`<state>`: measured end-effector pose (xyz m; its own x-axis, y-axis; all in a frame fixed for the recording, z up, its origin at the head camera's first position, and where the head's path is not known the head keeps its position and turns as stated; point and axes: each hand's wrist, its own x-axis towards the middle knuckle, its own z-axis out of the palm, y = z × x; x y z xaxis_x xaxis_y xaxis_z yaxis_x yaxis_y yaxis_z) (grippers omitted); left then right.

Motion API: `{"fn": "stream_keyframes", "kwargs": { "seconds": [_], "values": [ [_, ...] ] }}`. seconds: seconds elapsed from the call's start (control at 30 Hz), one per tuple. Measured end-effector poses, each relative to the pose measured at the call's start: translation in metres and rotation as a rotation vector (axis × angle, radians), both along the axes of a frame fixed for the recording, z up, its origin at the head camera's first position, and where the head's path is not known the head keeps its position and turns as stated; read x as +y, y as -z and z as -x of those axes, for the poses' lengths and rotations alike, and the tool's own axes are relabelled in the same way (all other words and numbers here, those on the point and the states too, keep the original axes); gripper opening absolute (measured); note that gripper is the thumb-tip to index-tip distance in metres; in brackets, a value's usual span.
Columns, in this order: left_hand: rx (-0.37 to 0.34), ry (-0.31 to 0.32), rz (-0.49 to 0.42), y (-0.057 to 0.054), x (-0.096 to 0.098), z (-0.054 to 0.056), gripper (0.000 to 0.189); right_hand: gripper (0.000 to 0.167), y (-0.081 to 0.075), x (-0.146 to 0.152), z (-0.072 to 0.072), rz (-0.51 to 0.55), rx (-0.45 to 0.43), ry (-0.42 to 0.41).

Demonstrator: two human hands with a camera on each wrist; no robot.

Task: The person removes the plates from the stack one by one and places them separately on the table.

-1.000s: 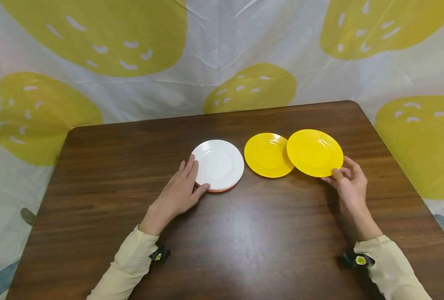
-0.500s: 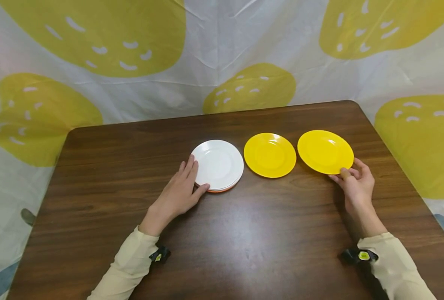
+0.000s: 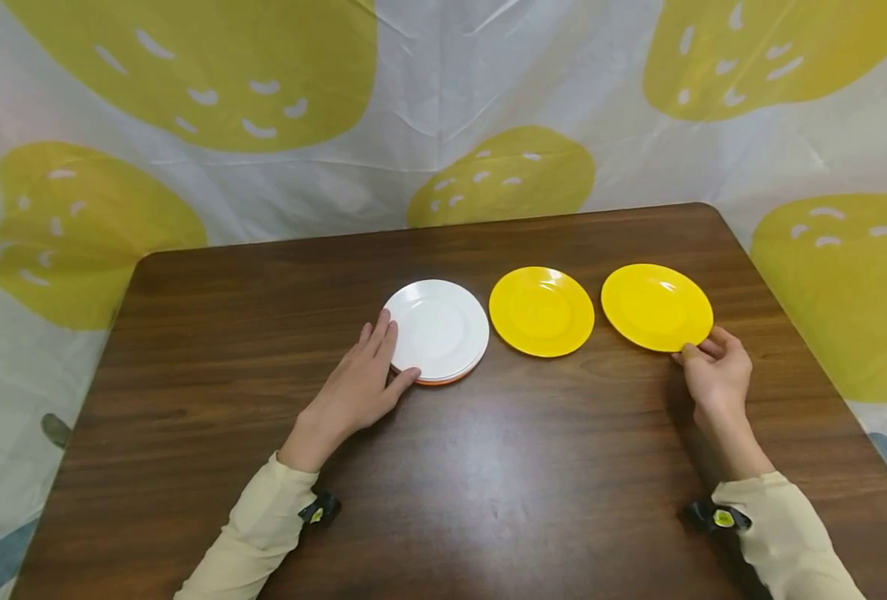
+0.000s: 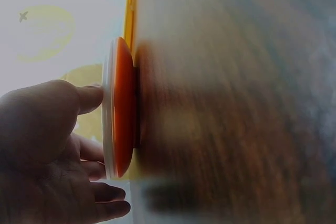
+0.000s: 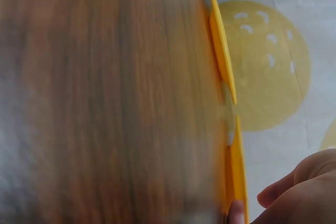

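White plates (image 3: 438, 327) lie stacked on an orange plate (image 4: 123, 108) at the table's middle. My left hand (image 3: 353, 379) rests against the stack's left side, thumb on the white rim and the other fingers extended along the edge. To the right lies a yellow plate (image 3: 541, 312). Farther right is a second yellow plate (image 3: 657, 307), apart from the first and low over the table; whether its base touches is unclear. My right hand (image 3: 717, 371) holds this one at its near right rim, fingers partly beneath and thumb by the upper edge.
A brown wooden table (image 3: 488, 467) carries the plates, which form a row toward its far side. Behind it hangs a white cloth (image 3: 278, 192) printed with yellow shapes. A black camera strap is on each sleeved wrist.
My right hand has carried its yellow plate rightward and lowered it, so it no longer overlaps the other yellow plate. The left hand and the white stack stay put.
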<state>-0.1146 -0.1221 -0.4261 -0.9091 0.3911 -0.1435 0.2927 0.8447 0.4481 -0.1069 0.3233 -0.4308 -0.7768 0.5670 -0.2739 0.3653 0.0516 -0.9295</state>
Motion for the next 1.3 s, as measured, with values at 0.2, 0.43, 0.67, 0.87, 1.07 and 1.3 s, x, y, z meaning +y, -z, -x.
{"fn": "stream_keyframes", "kwargs": {
  "seconds": [0.2, 0.43, 0.67, 0.87, 1.07, 1.3],
  "values": [
    [-0.004, -0.001, -0.001, 0.002, 0.0, 0.0, 0.081, 0.06, -0.002, -0.005, -0.006, -0.251, -0.05, -0.017],
    [-0.009, -0.006, -0.01, 0.003, -0.002, 0.0, 0.082, 0.056, -0.008, -0.012, -0.005, -0.293, 0.007, 0.012],
    [-0.014, 0.001, -0.043, 0.002, -0.003, 0.0, 0.082, 0.052, -0.016, -0.027, -0.002, -0.276, 0.01, -0.053],
    [-0.021, -0.009, -0.083, 0.003, -0.003, 0.001, 0.085, 0.054, -0.023, -0.044, 0.0, -0.252, 0.013, -0.122],
    [-0.027, -0.021, -0.091, 0.002, -0.003, 0.001, 0.086, 0.053, -0.026, -0.057, 0.001, -0.275, 0.059, -0.191],
    [-0.018, -0.024, -0.1, 0.002, -0.002, 0.001, 0.086, 0.053, -0.028, -0.076, 0.003, -0.251, 0.101, -0.257]
  ]
}}
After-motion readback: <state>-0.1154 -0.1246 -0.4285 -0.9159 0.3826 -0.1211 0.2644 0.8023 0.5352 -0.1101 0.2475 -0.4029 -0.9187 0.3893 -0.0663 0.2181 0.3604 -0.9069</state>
